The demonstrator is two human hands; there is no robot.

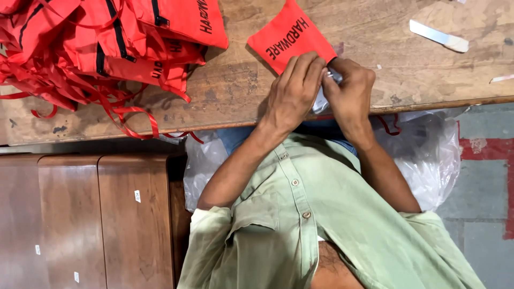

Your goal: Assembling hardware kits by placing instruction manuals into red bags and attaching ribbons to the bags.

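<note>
worn wooden table (225,101), both hands (321,91) on red pouch (289,35)

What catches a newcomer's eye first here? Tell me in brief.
A pile of orange bags with trailing ribbons fills the table's far left. At the middle lies a single bag; the left hand pinches its near corner, and the right hand presses against it at the table's edge, its grip hidden.
</note>
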